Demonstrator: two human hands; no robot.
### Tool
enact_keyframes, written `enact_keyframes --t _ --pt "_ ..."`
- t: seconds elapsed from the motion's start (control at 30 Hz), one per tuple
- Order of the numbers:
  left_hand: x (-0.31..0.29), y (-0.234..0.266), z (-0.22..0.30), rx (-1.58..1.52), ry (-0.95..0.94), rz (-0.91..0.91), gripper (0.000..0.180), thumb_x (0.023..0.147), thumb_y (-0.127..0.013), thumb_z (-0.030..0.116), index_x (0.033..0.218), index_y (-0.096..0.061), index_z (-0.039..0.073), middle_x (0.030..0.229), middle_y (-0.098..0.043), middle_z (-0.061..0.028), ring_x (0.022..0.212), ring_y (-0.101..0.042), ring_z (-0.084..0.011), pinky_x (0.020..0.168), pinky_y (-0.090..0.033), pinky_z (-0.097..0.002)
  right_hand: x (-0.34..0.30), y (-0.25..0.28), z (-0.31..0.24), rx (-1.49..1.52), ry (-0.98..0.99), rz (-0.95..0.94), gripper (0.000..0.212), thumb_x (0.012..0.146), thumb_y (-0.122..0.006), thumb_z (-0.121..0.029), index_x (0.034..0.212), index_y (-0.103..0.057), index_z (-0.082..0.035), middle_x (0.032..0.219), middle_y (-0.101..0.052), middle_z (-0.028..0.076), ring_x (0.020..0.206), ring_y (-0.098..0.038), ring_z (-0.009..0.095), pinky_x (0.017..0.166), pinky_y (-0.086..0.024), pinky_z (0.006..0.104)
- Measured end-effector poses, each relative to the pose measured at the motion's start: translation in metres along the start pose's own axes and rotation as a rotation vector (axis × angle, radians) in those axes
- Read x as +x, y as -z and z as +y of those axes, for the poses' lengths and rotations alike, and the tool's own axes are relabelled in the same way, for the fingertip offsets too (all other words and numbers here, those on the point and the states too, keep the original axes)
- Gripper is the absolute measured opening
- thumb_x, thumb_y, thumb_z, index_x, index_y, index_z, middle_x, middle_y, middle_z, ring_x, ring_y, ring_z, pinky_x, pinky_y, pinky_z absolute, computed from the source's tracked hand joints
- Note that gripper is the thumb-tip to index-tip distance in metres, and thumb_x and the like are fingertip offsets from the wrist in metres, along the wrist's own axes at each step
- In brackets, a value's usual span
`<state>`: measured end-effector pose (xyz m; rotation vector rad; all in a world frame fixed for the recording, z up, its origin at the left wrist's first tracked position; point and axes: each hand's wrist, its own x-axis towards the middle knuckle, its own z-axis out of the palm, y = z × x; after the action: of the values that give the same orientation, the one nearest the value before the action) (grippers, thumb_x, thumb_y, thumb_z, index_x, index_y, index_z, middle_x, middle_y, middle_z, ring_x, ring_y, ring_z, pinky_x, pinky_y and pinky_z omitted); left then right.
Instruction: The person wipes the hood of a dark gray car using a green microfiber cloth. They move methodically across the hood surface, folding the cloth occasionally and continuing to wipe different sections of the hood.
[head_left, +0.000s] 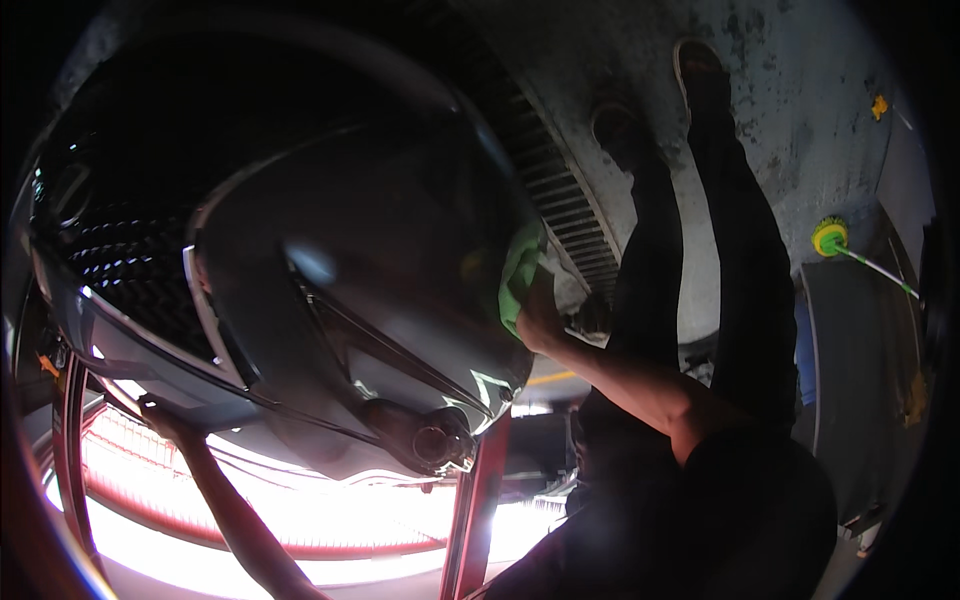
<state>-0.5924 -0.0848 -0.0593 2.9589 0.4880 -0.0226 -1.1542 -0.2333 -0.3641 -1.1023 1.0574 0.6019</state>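
Green cloth pressed to a dark car's curved edge

The green cloth (516, 285) sits at the centre of the frame, against the rounded edge of a dark car (390, 215). The right hand (538, 314) has its fingers bunched on the cloth. At lower left, the left hand (172, 424) is beside the car's pale lower trim; its fingers are too dark to tell how they are set.

Grit caught under the cloth could scratch the gloss, and a loose fold could snag on a panel seam. The slatted drain grate (560, 190), close to the shoes (697, 68) at upper centre-right, might make footing poor.

The round lamp (432, 443) and a red post (483, 505) stand at lower centre, where an arm could knock them. A green-and-yellow mop head (829, 237) lies at right, well apart; glare fills the lower left.
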Motion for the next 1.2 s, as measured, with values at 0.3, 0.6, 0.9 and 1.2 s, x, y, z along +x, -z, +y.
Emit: enact_keyframes --t 0.3,0.6,0.9,1.2 --pt "-0.013 -0.008 0.005 0.361 0.052 0.209 0.074 0.095 -0.039 0.071 0.15 -0.047 0.022 0.158 -0.037 -0.0159 0.139 -0.041 -0.0409 0.106 -0.038 -0.0615 0.185 0.023 -0.212 0.283 0.461 0.046 0.046 0.091 -0.065 -0.043 0.126 -0.068 -0.012 0.141 -0.053 0.029 0.128 -0.052 0.045 0.101 -0.044 0.0552" --pt "-0.038 -0.007 0.003 0.405 0.077 0.27 0.091 0.097 -0.029 0.079 0.163 -0.025 0.017 0.167 -0.024 -0.0156 0.153 -0.019 -0.037 0.117 -0.02 -0.0617 -0.006 -0.014 -0.187 -0.266 0.657 0.036 0.093 0.095 -0.057 -0.062 0.158 -0.03 0.0 0.165 -0.018 0.031 0.153 -0.015 0.051 0.124 -0.013 0.0609" --pt "-0.06 -0.008 -0.012 0.461 0.14 0.258 0.083 0.1 -0.034 0.071 0.164 -0.023 0.019 0.169 -0.019 -0.0159 0.156 -0.015 -0.0398 0.124 -0.014 -0.0583 0.121 -0.002 -0.384 0.013 0.972 -0.017 0.062 0.101 -0.059 -0.043 0.149 -0.049 -0.005 0.153 -0.047 0.023 0.145 -0.043 0.038 0.12 -0.032 0.05" --pt "-0.088 -0.004 -0.027 0.457 0.096 0.274 0.08 0.101 -0.039 0.064 0.163 -0.027 0.014 0.167 -0.022 -0.0182 0.155 -0.018 -0.0395 0.124 -0.015 -0.0551 0.184 -0.058 -0.561 0.32 0.818 -0.37 0.048 0.106 -0.056 -0.045 0.13 -0.063 -0.003 0.116 -0.071 0.011 0.107 -0.066 0.02 0.095 -0.05 0.0347"
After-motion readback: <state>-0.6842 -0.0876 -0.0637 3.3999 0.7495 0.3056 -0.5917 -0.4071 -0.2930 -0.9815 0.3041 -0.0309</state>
